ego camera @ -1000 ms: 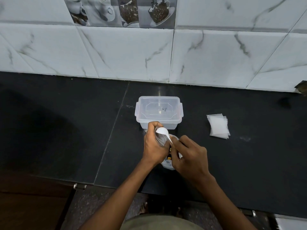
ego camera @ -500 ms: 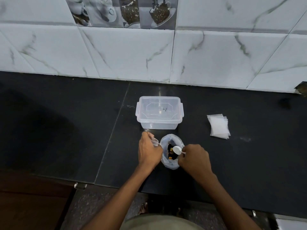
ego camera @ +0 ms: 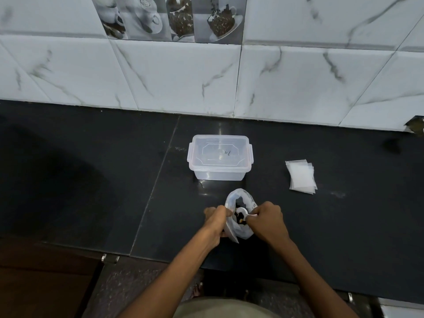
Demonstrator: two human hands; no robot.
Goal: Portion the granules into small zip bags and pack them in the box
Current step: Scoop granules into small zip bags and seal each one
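Dark polished stone surface under a white marble-veined tile wall, seen from above.

Nearest, at the front edge: left hand, fingers curled, pinching the near-left side of a soft translucent plastic supply bag, apparently to keep its mouth spread and steady for scooping. A flat clear sliver below that hand, possibly a small zip bag held ready; too unclear to say.

Just beside, across the bag's mouth: right hand, grip closed narrow on the handle of a small white plastic spoon, bowl dipped inside the opening. Dark granules visible in the bag around the spoon, with a yellowish fleck among them. Judged the scooping step, with the portion not yet lifted out.

Farther back, directly behind the bag and apart from it: clear rectangular plastic box, lid on and side clips down, a small scribble on top. Nothing discernible inside, so packing probably not begun. Placed straight ahead, likely for a short reach once bags are filled; lid to come off first.

Off to the right, well apart from the hands: neat stack of small frosted zip bags, lying flat, empty by the look, kept clear of any spill.

Farthest: band of grey coffee-cup picture tiles along the top of the wall.

Risk, as judged: limp bag wall folding in on the spoon, scattering granules on the dark surface where hard to spot.
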